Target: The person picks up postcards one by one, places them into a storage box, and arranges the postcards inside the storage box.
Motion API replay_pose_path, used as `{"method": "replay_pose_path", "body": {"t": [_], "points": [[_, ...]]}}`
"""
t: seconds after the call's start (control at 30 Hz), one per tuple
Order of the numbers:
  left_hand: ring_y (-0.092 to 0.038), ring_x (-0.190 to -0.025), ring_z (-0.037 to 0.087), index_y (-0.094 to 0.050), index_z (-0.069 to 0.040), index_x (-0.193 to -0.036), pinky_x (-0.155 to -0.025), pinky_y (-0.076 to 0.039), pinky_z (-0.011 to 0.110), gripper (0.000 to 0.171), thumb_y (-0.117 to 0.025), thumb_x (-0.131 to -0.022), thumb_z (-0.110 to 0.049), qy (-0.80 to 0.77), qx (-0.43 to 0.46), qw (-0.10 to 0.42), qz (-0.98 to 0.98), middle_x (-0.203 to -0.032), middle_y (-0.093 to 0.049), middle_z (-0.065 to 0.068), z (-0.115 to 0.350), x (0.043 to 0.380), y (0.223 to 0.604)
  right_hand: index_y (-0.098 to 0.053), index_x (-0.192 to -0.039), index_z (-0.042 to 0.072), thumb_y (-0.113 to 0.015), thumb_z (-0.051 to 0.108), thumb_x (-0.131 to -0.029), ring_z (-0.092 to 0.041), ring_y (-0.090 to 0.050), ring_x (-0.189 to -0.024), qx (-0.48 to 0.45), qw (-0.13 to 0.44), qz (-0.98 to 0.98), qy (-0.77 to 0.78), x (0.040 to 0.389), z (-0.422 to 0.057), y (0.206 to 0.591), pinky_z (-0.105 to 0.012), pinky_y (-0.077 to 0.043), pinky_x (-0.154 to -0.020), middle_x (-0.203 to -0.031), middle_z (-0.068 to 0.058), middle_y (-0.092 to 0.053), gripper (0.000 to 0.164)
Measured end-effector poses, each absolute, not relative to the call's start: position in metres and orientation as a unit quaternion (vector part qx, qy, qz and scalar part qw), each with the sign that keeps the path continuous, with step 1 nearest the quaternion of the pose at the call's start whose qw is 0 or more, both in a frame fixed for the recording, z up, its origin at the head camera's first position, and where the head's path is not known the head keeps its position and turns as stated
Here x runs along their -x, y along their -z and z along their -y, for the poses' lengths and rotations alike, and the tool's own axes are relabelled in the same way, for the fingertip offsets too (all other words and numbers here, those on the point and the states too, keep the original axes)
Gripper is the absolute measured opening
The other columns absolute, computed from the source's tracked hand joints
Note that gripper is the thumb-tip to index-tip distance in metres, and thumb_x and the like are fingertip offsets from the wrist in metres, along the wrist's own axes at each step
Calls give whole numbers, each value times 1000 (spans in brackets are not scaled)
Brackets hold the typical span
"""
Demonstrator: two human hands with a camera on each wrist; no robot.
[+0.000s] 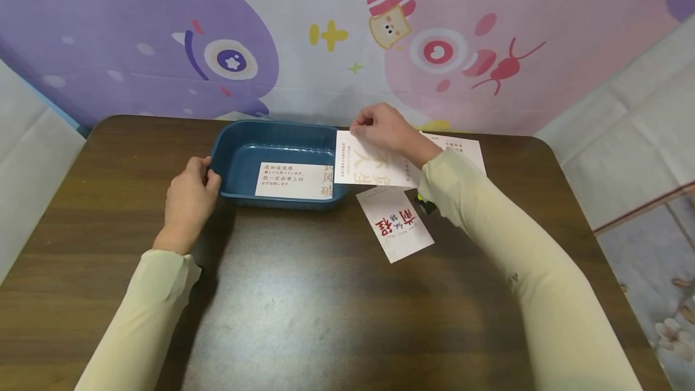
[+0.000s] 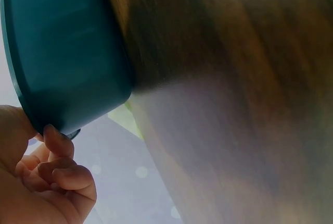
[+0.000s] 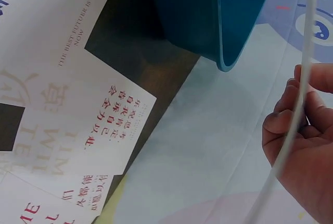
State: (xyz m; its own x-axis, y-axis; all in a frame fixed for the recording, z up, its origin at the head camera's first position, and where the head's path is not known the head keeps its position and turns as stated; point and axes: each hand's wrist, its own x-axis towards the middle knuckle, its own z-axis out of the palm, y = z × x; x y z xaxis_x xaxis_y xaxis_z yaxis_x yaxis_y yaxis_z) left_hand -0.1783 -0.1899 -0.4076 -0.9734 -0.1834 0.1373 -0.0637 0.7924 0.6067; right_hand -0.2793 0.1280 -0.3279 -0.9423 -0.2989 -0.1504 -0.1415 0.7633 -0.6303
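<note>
Card [image 1: 371, 162] is up at the R end of the tray [image 1: 247, 158], edge pinched btwn thumb & fingers of your R hand [image 1: 382, 131]. Your R arm [image 1: 505, 240] slants in from lower R. Your L hand [image 1: 190, 195] grips the tray's L end, fingers curled; L arm [image 1: 136, 318] comes from lower L. Table [image 1: 326, 343] = dk brown wood w/ glare mid-surface. Cartoon backdrop [image 1: 326, 77] behind, purple L, pink R.

One left hand [image 1: 187, 201], one right hand [image 1: 384, 130], two pale sleeves [image 1: 505, 240], one blue tray [image 1: 282, 203], one wooden table [image 1: 271, 312] and at least four printed cards [image 1: 347, 163], overlap hiding their exact total
</note>
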Motion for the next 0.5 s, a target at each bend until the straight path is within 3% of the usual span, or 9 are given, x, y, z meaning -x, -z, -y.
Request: {"method": "replay_pose_path", "body": {"t": [0.5], "points": [[-53, -75, 40, -53, 13, -124, -67, -45, 52, 39, -43, -94, -10, 321, -64, 99, 940, -110, -65, 36, 190, 177, 408, -70, -104, -2, -56, 16, -93, -23, -50, -87, 136, 124, -929, 321, 282, -112, 328, -33, -40, -78, -103, -17, -67, 25]]}}
